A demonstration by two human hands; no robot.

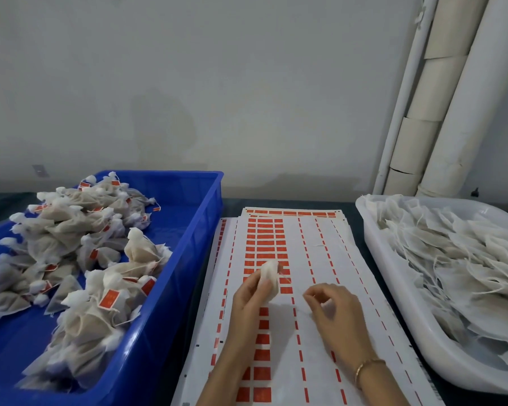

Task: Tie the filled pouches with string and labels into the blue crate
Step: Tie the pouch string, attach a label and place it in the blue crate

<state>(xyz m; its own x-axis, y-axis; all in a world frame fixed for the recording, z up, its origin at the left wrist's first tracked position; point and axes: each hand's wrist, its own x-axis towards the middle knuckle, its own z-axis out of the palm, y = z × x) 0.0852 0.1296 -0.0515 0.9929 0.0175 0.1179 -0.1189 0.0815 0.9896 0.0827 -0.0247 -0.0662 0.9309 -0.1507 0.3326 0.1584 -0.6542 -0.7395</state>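
The left grip (251,293) is clenched round a small white pouch (269,273), holding it upright just above the label sheets (308,253); the pouch's gathered top pokes out past the fingertips, and a thin string (286,278) trails from it to the right; the right grip (332,307) hovers just beside it over the same sheets, fingers curled and thumb meeting forefinger, though whether it pinches the string cannot be told; a thin gold bracelet (367,367) sits on the right wrist; the sheets lie stacked in the middle of the dark desk (230,205), white with columns of red labels and red dashed lines; to the left stands the blue crate (188,230), holding a heap of tied pouches (79,253) with small red labels hanging from their strings; to the right stands a white tub (373,247), filled with flat pouches (452,259) whose loose strings lie tangled; pale pipes (440,98) lean up the grey wall (217,83) behind the tub
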